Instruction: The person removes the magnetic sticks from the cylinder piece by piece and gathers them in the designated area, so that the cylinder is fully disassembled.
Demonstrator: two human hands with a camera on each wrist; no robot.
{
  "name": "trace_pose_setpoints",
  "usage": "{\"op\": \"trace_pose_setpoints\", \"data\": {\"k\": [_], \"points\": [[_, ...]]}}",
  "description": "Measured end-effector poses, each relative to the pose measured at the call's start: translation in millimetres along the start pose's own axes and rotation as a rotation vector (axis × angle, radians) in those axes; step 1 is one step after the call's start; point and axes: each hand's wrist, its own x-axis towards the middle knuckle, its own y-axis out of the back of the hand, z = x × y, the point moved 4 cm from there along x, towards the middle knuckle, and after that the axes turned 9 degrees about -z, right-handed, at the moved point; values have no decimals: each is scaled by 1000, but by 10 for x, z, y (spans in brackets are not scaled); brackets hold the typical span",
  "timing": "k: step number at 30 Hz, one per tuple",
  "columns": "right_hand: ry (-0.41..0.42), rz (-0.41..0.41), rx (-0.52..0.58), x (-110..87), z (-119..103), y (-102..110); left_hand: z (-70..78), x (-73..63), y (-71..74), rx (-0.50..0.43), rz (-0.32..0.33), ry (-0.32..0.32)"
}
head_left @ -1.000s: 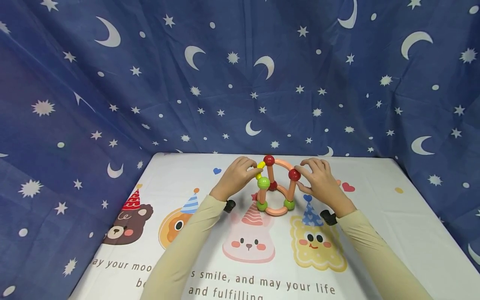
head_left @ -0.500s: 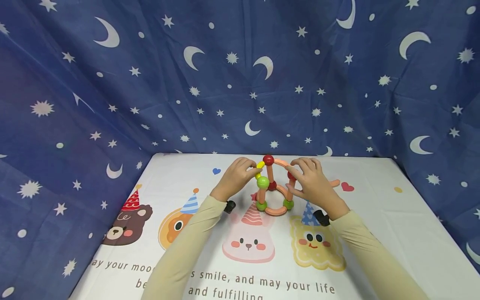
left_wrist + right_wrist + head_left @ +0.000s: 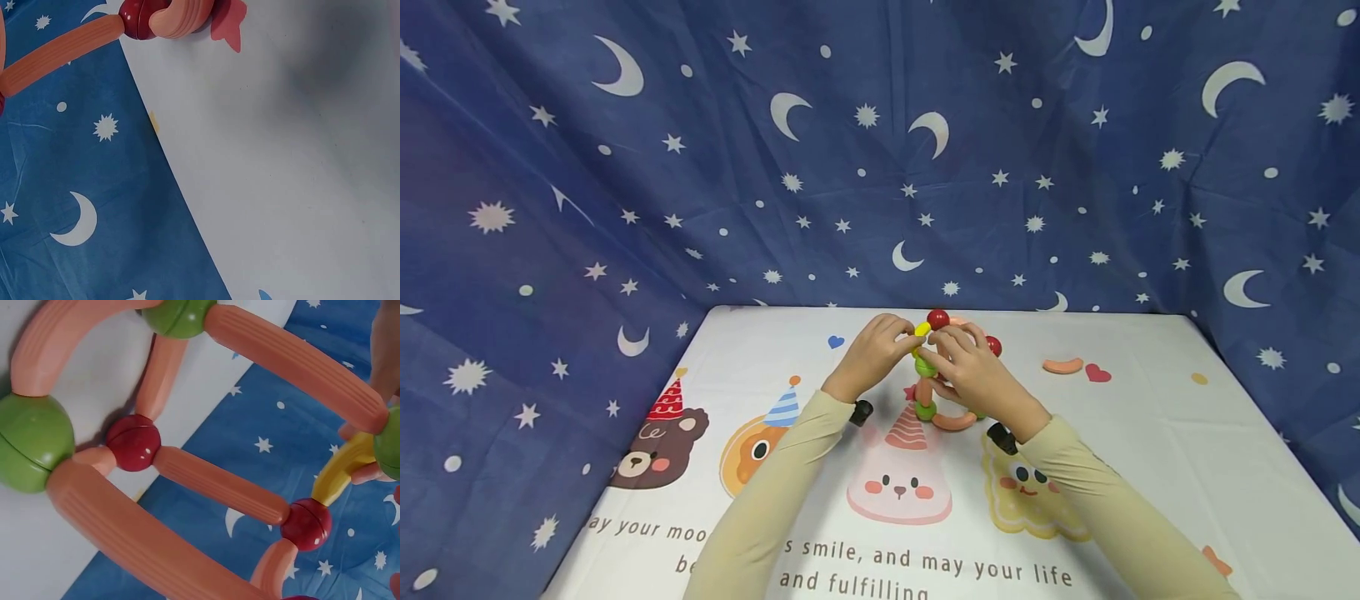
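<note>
A toy frame of orange rods, red balls and green balls stands on the white cloth. My left hand (image 3: 868, 354) pinches the yellow curved rod (image 3: 922, 330) at its upper left, between a red ball (image 3: 937, 320) and a green ball (image 3: 927, 367). Reaching across the front, my right hand (image 3: 981, 375) grips that green ball with fingertips and thumb and hides much of the frame. The right wrist view looks along the straight orange rods (image 3: 219, 490), with the yellow rod (image 3: 340, 465) beyond. In the left wrist view, only a red ball (image 3: 139, 17) and orange rods (image 3: 62, 53) show.
A loose curved orange rod (image 3: 1063, 366) lies right of the frame, beside a printed heart. Cartoon figures and lettering cover the white cloth (image 3: 1165, 433). Behind it and at the left hangs a blue curtain (image 3: 820, 233) with moons and stars.
My right hand has moved left from the red ball at the frame's right to the green ball near my left hand. The loose orange rod is now uncovered. The left hand has kept its place.
</note>
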Motion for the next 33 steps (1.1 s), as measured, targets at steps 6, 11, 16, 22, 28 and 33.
{"op": "trace_pose_setpoints", "data": {"k": [6,11,16,22,28,33], "points": [[17,53,15,-27,-17,-22,-2,3,9,4,2,-5],[34,153,-10,-53,-33,-24,4,11,19,13,1,-12],[43,195,-40,-73,-42,-30,17,12,20,15,4,-20],[48,194,-104,-77,-57,-15,20,13,4,24,14,-25],[42,200,-162,-77,-73,-8,27,10,-3,40,15,-29],[20,231,-153,-91,-70,-23,37,23,1,35,18,-33]]}}
